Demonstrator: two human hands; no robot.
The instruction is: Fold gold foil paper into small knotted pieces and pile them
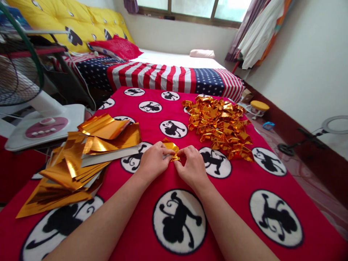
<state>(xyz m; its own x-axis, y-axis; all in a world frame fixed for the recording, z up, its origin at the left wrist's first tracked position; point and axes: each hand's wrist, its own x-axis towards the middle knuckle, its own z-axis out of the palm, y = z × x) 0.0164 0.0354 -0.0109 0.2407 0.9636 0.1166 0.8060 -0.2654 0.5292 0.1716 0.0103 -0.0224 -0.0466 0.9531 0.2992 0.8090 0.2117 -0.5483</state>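
Note:
Both of my hands meet over the red cloth, working on one small piece of gold foil paper (pixel 171 146). My left hand (pixel 155 159) pinches its left side between thumb and fingers. On the right edge, my right hand (pixel 191 165) has thumb and fingertips closed on the same piece. Part of the foil paper is hidden behind the fingers. To the left lies a loose stack of gold foil sheets (pixel 73 163), some showing pale undersides. A heap of folded gold foil pieces (pixel 217 123) is spread on the right.
The red cloth (pixel 225 214) with round monkey prints covers the table. A fan (pixel 46 123) stands at the left edge. Behind the table is a bed with a striped, starred cover (pixel 163 77). A yellow stool (pixel 259 105) and a ring light (pixel 334 124) are at right.

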